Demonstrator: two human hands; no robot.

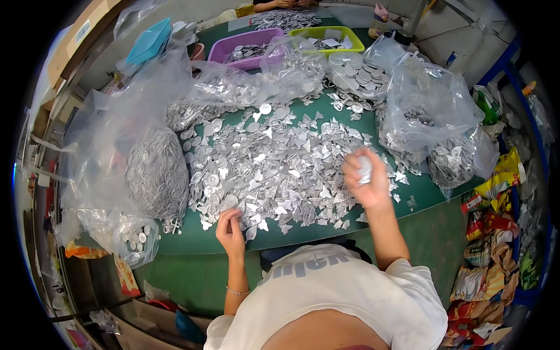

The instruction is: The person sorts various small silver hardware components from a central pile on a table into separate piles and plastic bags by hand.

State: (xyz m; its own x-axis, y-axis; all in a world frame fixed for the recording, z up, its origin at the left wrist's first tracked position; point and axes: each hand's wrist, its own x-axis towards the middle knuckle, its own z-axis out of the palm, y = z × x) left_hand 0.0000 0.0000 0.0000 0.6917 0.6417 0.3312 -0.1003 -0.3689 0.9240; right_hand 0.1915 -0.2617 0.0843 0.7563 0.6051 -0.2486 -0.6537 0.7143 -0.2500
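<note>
sorting through a spread of small silvery metal pieces (274, 169) on the green table (420, 195), by the look of it: picking round ones out of the mixed heap. left hand (229, 224) down at the near edge of the heap, palm down, fingers curled and touching pieces, apparently pinching at one; cannot tell whether anything is actually gripped. right hand (364, 175) raised above the heap's right side, wrist bent back, fingers closed round a small stack of round silvery discs (365, 168). next move probably calls for a fine fingertip pinch to lift one flat disc clear of its neighbours. clear bags of sorted pieces (157, 172) just left of the heap, more bags (431, 116) to the right.
</note>
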